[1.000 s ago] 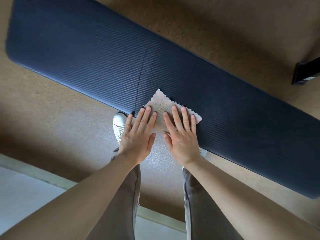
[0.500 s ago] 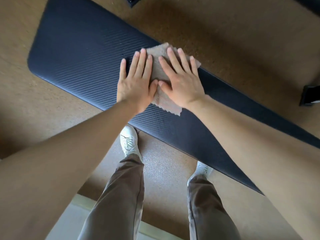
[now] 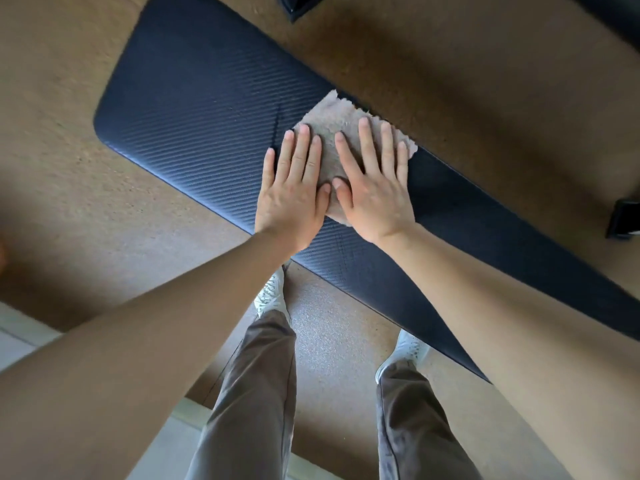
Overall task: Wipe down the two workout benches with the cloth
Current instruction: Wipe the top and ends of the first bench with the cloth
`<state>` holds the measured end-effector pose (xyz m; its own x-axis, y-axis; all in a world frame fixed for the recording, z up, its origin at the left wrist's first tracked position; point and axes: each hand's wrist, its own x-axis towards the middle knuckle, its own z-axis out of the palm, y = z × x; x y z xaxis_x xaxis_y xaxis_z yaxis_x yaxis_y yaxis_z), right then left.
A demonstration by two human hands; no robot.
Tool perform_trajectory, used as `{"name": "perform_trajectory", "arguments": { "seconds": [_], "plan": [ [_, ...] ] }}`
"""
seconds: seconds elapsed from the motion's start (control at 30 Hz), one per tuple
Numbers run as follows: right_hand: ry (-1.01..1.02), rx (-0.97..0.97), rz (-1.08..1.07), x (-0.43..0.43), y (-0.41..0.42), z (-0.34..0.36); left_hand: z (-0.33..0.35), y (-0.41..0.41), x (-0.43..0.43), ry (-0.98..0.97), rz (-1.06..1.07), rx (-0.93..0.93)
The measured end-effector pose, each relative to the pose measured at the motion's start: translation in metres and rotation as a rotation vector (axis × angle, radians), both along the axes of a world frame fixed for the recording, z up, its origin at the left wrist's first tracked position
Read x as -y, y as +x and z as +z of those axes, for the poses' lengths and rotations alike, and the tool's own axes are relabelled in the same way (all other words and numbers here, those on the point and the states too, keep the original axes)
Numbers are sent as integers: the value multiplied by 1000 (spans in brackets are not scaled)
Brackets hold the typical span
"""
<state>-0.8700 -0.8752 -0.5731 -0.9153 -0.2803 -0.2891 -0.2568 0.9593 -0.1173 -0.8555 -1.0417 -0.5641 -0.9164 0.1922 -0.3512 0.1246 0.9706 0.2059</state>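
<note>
A long dark blue padded bench (image 3: 194,109) runs diagonally from upper left to lower right. A beige cloth (image 3: 332,123) lies spread on it, reaching the far edge of the pad. My left hand (image 3: 291,195) rests flat with fingers apart, its fingertips on the cloth's left part and its palm on the pad. My right hand (image 3: 374,195) presses flat on the cloth's right part, fingers spread. The thumbs touch in the middle. Only one bench pad is plainly in view.
Brown speckled floor surrounds the bench. Black frame feet show at the top (image 3: 301,5) and at the right edge (image 3: 623,220). A dark shape sits in the top right corner (image 3: 616,15). My white shoes (image 3: 270,296) stand close to the bench's near edge. A pale floor strip (image 3: 20,341) lies at lower left.
Both hands slid the cloth from the bench's near edge across the pad to its far edge. The view has shifted so the bench's left end shows.
</note>
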Motion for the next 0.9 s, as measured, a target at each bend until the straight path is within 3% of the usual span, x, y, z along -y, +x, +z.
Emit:
{"name": "perform_trajectory", "arguments": {
  "seconds": [0.5,0.73,0.9],
  "plan": [
    [-10,73,152,19,138,12,6,148,21,-68,101,136],
    [-4,77,93,34,134,16,14,130,34,-71,12,176],
    [-17,89,112,60,85,13,18,72,66,-84,-89,176]
  ]
}}
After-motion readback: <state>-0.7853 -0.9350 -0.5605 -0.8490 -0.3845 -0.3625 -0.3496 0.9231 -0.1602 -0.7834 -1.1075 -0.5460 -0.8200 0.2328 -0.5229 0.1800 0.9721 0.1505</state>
